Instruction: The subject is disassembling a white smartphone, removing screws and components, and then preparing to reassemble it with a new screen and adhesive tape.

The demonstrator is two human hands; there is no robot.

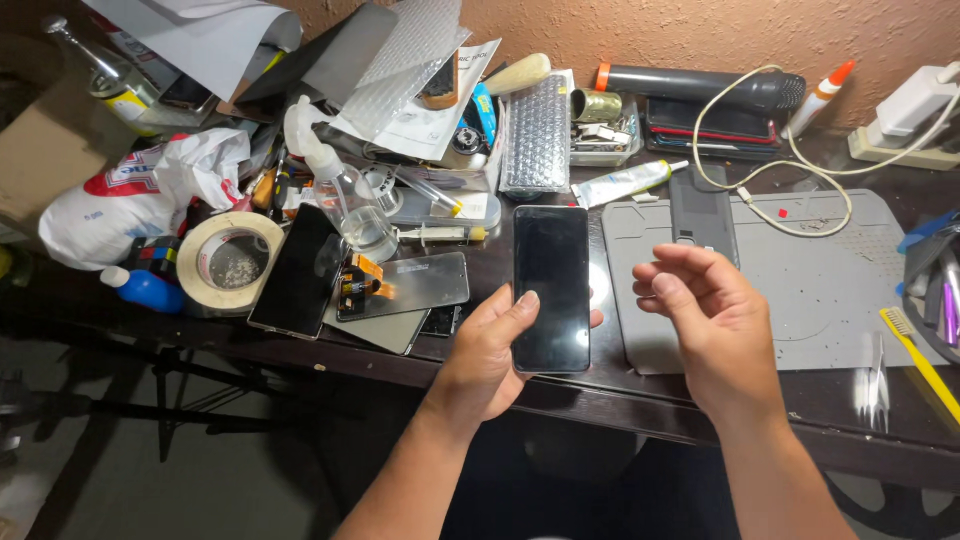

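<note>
The black smartphone [551, 288] is held above the near edge of the table [620, 400], screen up and dark, its long axis running almost straight away from the person, top end pointing toward the wall; the left hand [487, 352] carries it from below and from its left, the thumb laid over the lower left edge of the glass and a fingertip showing past the right edge, so the grip is pressed around the lower half of the phone; the right hand [705, 318] hovers just to the right of the phone, apart from it, fingers curled loosely inward with the thumb near the forefinger and nothing between them that I can make out; the phone therefore lies to the left of this free hand, and the left hand is the nearer, already on it; right of the phone lies a grey work mat [800, 290] with a dark phone back cover [702, 213] on its far part and a white cable [800, 160] looping beyond; left of the phone lie a loose dark screen panel [298, 272], a metal phone frame with an orange flex [400, 287], and a roll of tape [230, 258]; a yellow brush [920, 360] lies far right of the phone.
</note>
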